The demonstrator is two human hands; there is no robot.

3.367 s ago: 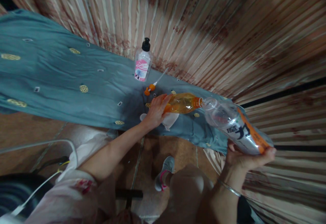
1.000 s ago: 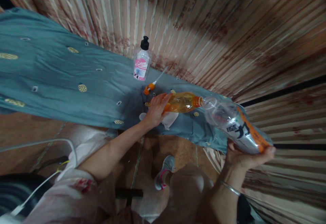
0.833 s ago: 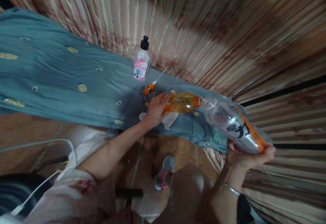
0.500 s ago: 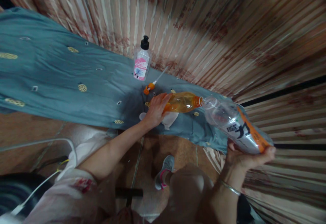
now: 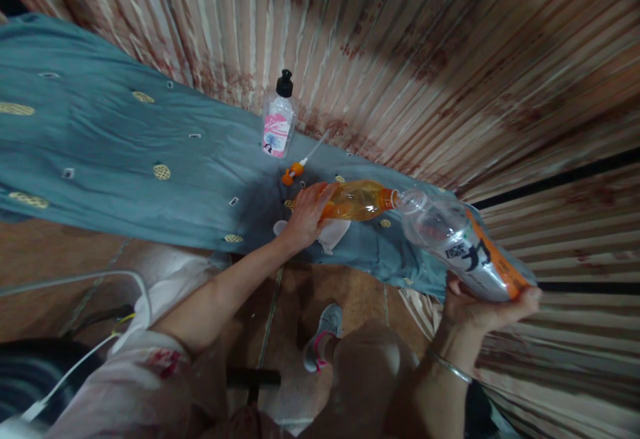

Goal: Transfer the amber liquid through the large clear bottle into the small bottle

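Note:
My left hand is closed around the base end of an orange see-through bottle, which lies nearly level with its neck to the right. My right hand grips a clear plastic drink bottle with an orange and white label, tilted so its mouth points up and left. The two bottle mouths meet or nearly touch. An orange spray or pump head with a thin tube lies beyond my left hand. A small white item is partly hidden under the orange bottle.
A clear bottle with a black cap and pink label stands near the curtain. Teal patterned cloth covers the narrow surface. A white round cap lies by my left wrist. A white cable hangs at lower left.

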